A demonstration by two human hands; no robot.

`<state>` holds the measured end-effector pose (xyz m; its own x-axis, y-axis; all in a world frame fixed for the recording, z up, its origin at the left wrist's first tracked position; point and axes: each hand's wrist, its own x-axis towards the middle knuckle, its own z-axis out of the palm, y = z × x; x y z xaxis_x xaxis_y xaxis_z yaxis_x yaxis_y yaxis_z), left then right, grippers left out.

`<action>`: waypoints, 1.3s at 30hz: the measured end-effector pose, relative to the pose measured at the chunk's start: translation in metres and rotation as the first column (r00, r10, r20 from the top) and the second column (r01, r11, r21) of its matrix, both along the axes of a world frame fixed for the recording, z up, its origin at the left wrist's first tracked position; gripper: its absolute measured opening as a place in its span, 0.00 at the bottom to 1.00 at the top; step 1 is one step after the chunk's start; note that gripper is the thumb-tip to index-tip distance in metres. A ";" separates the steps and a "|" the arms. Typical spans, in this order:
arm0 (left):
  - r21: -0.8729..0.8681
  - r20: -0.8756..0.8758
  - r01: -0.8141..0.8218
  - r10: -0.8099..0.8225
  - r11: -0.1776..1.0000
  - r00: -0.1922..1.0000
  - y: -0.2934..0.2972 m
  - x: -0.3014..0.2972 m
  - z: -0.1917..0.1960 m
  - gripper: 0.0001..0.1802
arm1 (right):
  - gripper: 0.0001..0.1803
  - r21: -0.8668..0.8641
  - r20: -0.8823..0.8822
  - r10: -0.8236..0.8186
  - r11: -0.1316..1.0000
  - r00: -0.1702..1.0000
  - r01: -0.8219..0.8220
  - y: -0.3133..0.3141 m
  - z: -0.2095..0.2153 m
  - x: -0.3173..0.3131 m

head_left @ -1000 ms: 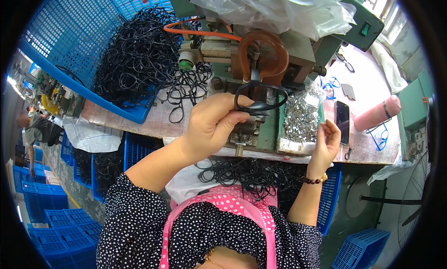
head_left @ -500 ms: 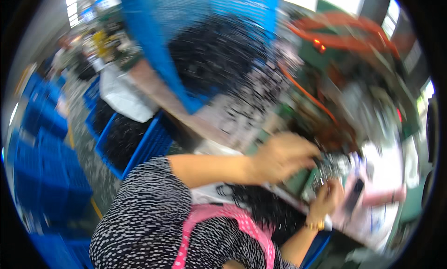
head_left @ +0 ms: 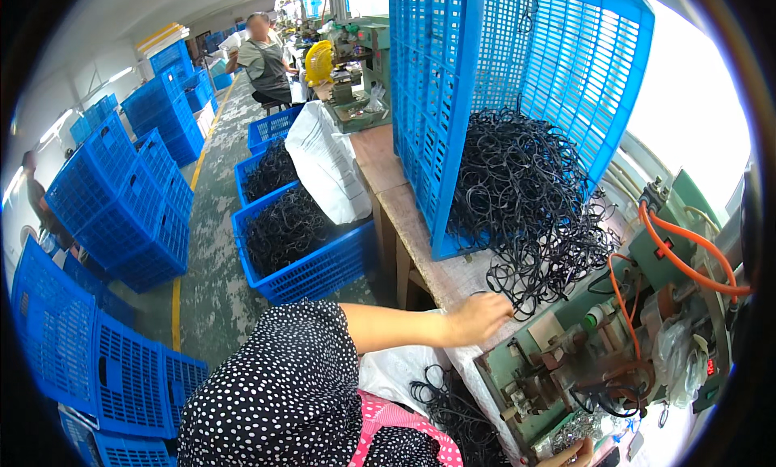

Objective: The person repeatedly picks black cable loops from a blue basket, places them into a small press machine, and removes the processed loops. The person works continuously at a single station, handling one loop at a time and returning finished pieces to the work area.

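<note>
My left hand [head_left: 482,317] reaches over the bench to the near edge of a pile of thin black cord loops [head_left: 517,168]. Its fingers are curled closed; whatever they may hold is hidden. The loops spill from a blue plastic crate [head_left: 443,144] lying tipped on its side on the bench. At the bottom edge, partly cut off, is my right hand [head_left: 575,453], its visible fingers bent together beside small shiny metal parts [head_left: 578,431]. I cannot make out what it holds. A green bench machine [head_left: 533,370] stands between the two hands.
An orange hose [head_left: 687,277] curves over the machine at right. Blue crates of black loops [head_left: 283,233] stand on the floor at left, a white sack [head_left: 319,160] against them. More loops [head_left: 453,406] lie below the bench edge. Stacked crates [head_left: 121,200] and a seated person [head_left: 267,63] are farther off.
My view has swung left and sharpened from a blur. My left hand has moved from beside my right hand at the machine to the edge of the loop pile.
</note>
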<state>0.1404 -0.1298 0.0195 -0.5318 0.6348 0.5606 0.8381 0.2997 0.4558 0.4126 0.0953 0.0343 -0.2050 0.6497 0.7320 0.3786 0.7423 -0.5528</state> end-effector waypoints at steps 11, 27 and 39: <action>-0.185 0.376 0.060 0.014 0.981 0.926 -0.015 -0.037 -0.010 0.08 | 0.12 -0.269 0.021 0.116 0.957 0.993 -0.106 0.021 -0.026 0.009; 0.070 0.922 0.029 -0.076 0.997 0.379 -0.040 -0.025 0.051 0.11 | 0.05 -0.112 -0.071 0.191 0.974 0.979 -0.198 0.013 -0.008 0.005; 0.716 0.434 0.169 -0.622 0.677 0.652 0.023 0.052 0.146 0.11 | 0.16 -0.359 -0.535 0.452 0.643 0.714 -0.676 -0.036 0.066 -0.048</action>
<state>0.1924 -0.1064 0.1658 -0.6537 0.5398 0.5304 0.2602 -0.4978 0.8273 0.3647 0.0591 0.1002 -0.4528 0.7778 0.4358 -0.3324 0.3063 -0.8920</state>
